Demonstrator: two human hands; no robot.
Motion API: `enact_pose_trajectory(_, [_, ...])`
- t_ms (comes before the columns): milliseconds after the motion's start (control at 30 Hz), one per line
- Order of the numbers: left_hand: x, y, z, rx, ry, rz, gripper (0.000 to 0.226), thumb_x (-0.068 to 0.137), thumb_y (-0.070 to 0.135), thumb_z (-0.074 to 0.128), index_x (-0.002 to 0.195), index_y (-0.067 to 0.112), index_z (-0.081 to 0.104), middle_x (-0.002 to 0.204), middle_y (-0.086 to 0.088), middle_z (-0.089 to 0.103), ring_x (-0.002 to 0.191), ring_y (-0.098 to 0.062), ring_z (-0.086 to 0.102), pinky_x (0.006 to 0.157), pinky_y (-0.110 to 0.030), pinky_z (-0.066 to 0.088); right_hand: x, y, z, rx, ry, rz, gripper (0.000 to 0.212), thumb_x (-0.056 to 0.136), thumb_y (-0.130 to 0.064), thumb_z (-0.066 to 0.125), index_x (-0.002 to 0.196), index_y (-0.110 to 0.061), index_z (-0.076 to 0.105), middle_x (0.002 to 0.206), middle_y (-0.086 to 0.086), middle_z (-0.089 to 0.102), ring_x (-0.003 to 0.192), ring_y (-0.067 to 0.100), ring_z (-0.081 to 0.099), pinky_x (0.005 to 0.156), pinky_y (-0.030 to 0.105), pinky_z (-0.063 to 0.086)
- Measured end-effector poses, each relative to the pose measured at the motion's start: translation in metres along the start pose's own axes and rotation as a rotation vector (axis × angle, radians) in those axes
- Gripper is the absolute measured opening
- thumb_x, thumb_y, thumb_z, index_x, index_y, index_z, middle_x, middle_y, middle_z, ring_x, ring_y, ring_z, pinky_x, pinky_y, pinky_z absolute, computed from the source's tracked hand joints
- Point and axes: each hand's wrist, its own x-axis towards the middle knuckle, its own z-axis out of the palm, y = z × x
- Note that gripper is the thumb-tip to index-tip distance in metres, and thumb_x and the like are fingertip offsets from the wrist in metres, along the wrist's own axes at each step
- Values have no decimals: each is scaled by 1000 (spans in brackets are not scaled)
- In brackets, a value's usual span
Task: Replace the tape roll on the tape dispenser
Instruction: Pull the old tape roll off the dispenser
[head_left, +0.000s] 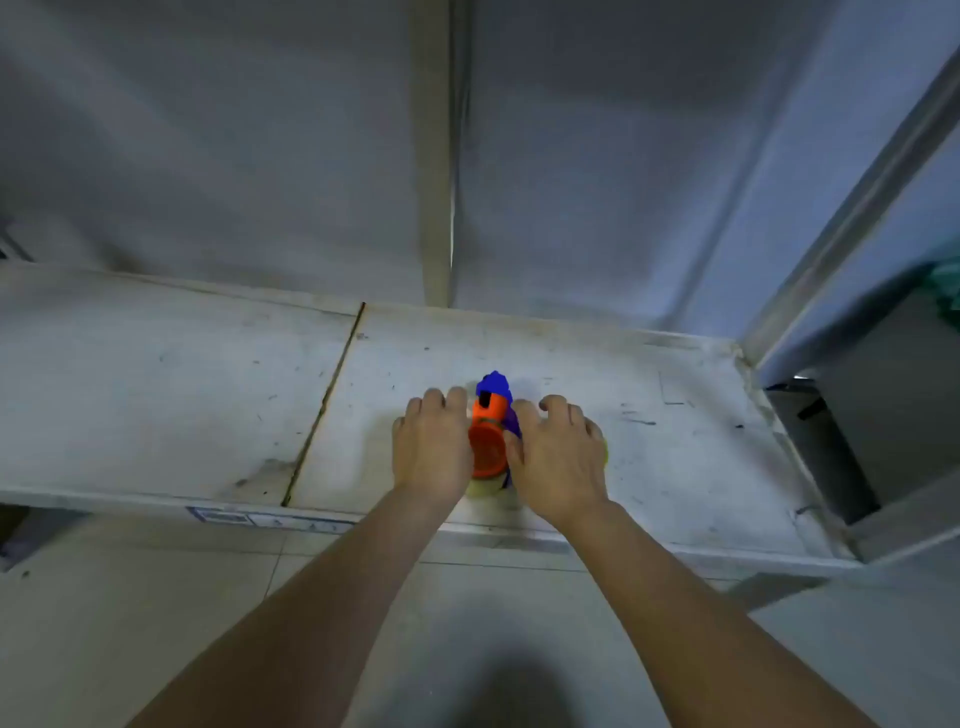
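Palm-down, both hands (434, 447) flanking tape dispenser (489, 431), fingers (553, 402) curled

Tape dispenser (489, 426) sitting on shelf (208, 384), between left hand (432, 447) and right hand (557, 457), touching both.

I see my left hand (431, 447) and right hand (558, 457) bare, both forearms uncovered, with no sleeves, gloves, rings or watch showing.

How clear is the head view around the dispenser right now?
Head view: dim, soft and blurry; wide-angle bends the shelf edge; the orange-and-blue dispenser is oversaturated, detail lost; both hands, left and right, hide its sides.
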Motion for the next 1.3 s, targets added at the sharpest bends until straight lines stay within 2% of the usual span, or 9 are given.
enact_pose_trajectory(67, [0, -1, 18, -67, 62, -32, 27, 94, 22, 47, 120, 15, 49, 112, -10, 56, 101, -28, 53, 79, -37, 43, 2, 2, 21, -10, 17, -15, 36, 95, -41, 38, 123, -23, 50, 129, 12, 50, 115, 33, 49, 96, 48, 39])
enact_pose_trajectory(200, [-2, -1, 44, -111, 140, 20, 32, 94, 23, 44, 125, 16, 49, 113, -12, 56, 101, -30, 53, 78, -39, 42, 1, 8, 54, -28, 67, -56, 33, 93, -39, 41, 118, -20, 53, 130, 12, 48, 116, 35, 48, 97, 51, 36])
enact_pose_trajectory(367, [-18, -5, 48, -125, 202, 55, 32, 94, 25, 45, 125, 16, 48, 115, -12, 55, 102, -29, 52, 78, -37, 41, -12, 4, 65, -50, 136, -101, 38, 95, -41, 37, 118, -17, 57, 127, 10, 51, 113, 35, 47, 95, 52, 35])
enact_pose_trajectory(500, [-46, -7, 38, -170, 168, 31, 35, 94, 28, 47, 126, 16, 46, 116, -13, 53, 103, -31, 53, 81, -41, 42, -35, -3, 60, -70, 125, -119, 39, 95, -41, 35, 117, -17, 57, 130, 10, 49, 117, 33, 44, 97, 51, 35])
enact_pose_trajectory(700, [-84, -11, 14, -211, 96, 37, 36, 94, 24, 47, 129, 16, 43, 118, -13, 52, 105, -30, 53, 84, -42, 46, -63, -18, 36, -101, 96, -120, 36, 90, -26, 45, 124, -18, 50, 134, 11, 44, 119, 34, 42, 95, 50, 37])
enact_pose_trajectory(967, [-118, -32, -1, -273, 38, 49, 41, 95, 23, 45, 135, 15, 37, 130, -12, 48, 113, -29, 52, 87, -38, 45, -76, -35, 29, -95, 69, -76, 37, 91, -27, 43, 126, -15, 50, 133, 14, 45, 116, 38, 43, 91, 48, 38])
enact_pose_trajectory(1100, [-113, -38, 7, -326, -2, 35, 43, 96, 21, 43, 138, 15, 33, 134, -11, 47, 116, -27, 50, 88, -38, 45, -65, -37, 42, -84, 91, -63, 37, 90, -28, 45, 125, -17, 51, 133, 13, 46, 115, 37, 44, 91, 47, 39])
enact_pose_trajectory(1300, [-80, -35, 21, -434, -35, -65, 39, 94, 11, 43, 133, 10, 38, 132, -13, 49, 116, -29, 51, 90, -37, 44, -37, -33, 63, -52, 131, -82, 46, 87, -26, 56, 131, -22, 46, 136, 12, 45, 124, 34, 40, 100, 47, 37])
